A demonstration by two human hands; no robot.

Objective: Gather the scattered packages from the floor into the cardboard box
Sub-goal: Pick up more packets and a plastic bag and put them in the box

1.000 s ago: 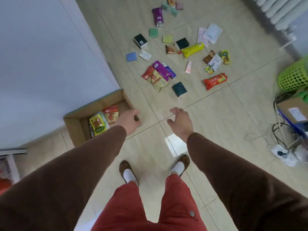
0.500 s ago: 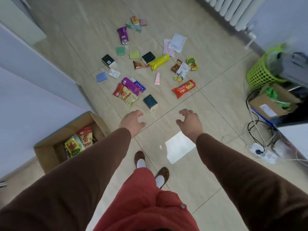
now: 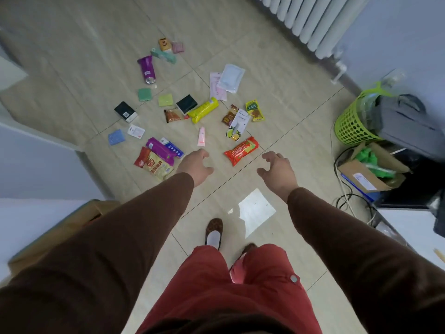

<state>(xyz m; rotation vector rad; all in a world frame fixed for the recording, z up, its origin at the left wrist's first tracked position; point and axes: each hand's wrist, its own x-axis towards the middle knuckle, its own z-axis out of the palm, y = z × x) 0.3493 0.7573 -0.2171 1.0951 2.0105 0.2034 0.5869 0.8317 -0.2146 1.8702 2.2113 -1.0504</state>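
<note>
Brown-sleeved arms reach forward over a beige tiled floor [image 3: 277, 75], both hands empty with fingers loosely spread. Between the left hand [image 3: 196, 163] and the right hand [image 3: 277, 169], just beyond the fingertips, lies a red-orange plastic snack packet [image 3: 241, 150]; neither hand touches it. Just left of the left hand sits a red and yellow crinkled snack bag [image 3: 153, 163] with a purple foil packet [image 3: 160, 148] overlapping it, and a small pink tube [image 3: 201, 136] lies just ahead. More small boxes and sachets are scattered farther out. The step in hand looks like a reach for the nearest packets; it would go best with each hand taking one of the near items, pinching flat wrappers by an edge. Behind the left forearm, near the person's feet, stands the open brown cardboard box [image 3: 81, 215]; the sleeve hides its inside, so its contents cannot be told. Well to the right of the right hand, a lime green perforated plastic basket [image 3: 351, 126] appears to hold grey fabric.
</note>
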